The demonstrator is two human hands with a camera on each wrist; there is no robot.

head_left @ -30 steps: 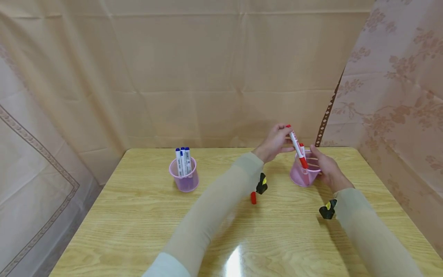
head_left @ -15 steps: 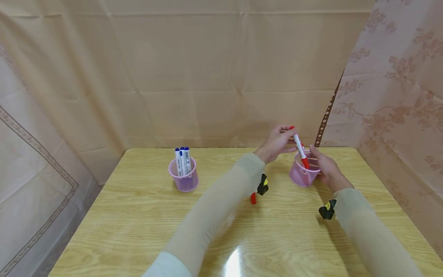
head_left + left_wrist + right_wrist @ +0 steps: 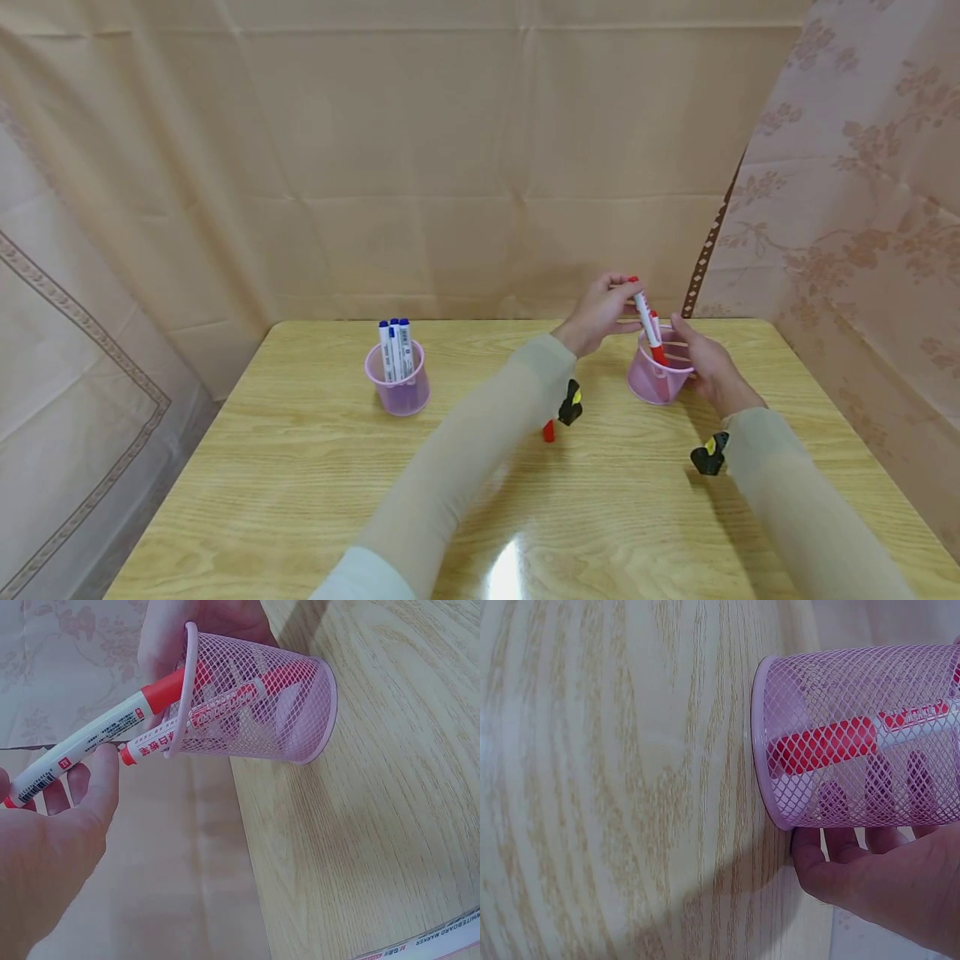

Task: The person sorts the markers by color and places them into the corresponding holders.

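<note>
My left hand [image 3: 600, 312] pinches a white whiteboard marker [image 3: 82, 746] near its plain end. The marker slants down, and its red cap reaches into the mouth of a pink mesh pen cup [image 3: 651, 385]. Inside that cup leans a second red marker [image 3: 169, 735], cap down, seen through the mesh in the right wrist view. My right hand [image 3: 716, 367] holds the cup from its right side, with fingers [image 3: 840, 844] along the mesh. The cup stands on the table.
Another pink mesh cup [image 3: 405, 396] stands to the left with several blue-capped markers [image 3: 396, 350]. A red-capped marker [image 3: 549, 431] lies on the wooden table [image 3: 615, 508], mostly hidden under my left forearm. A beige cloth [image 3: 420, 167] hangs behind the table.
My left hand has moved slightly right and down, bringing the marker's red cap lower into the cup's mouth. My right hand and the cup have stayed in place.
</note>
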